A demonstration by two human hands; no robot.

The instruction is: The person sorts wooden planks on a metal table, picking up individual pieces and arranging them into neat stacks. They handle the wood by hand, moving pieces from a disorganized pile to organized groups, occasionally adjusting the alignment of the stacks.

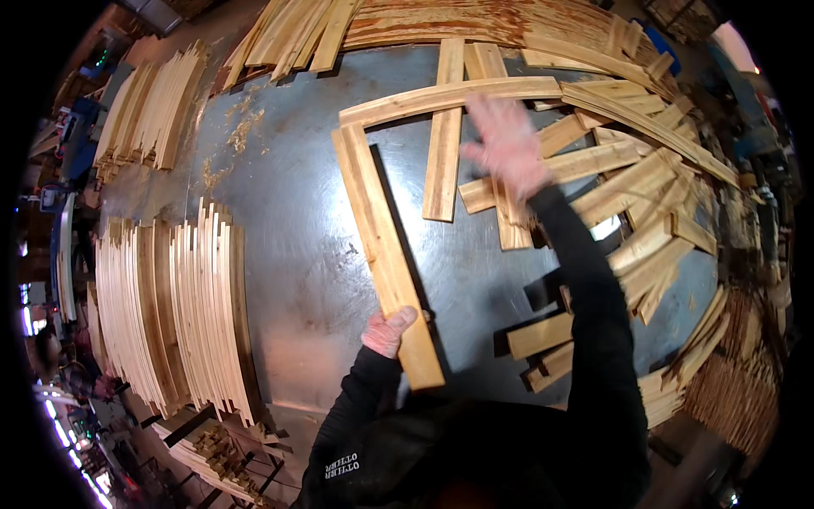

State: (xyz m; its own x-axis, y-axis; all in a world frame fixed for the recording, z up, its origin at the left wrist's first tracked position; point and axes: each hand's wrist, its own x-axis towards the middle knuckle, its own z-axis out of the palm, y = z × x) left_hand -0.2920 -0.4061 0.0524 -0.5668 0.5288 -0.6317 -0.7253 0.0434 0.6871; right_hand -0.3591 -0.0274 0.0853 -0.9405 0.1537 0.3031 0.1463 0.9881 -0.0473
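Observation:
My left hand (387,333) grips a long pale wooden board (380,242) near its near end, thumb on top. That board runs away from me at a slant, and its far end meets the left end of a second board (411,103) lying crosswise. Over the right part of the crosswise board is my right hand (511,148), fingers spread and somewhat blurred. Nothing is in its grasp, and I cannot tell whether it touches the wood. Another board (444,148) lies lengthwise, passing under the crosswise one.
The grey metal table (305,271) lies beneath the work. Loose boards (644,182) overlap in a heap on the right. Rows of stacked strips (208,314) stand on the left, with another stack (153,110) farther back. Sawdust (243,127) dots the surface.

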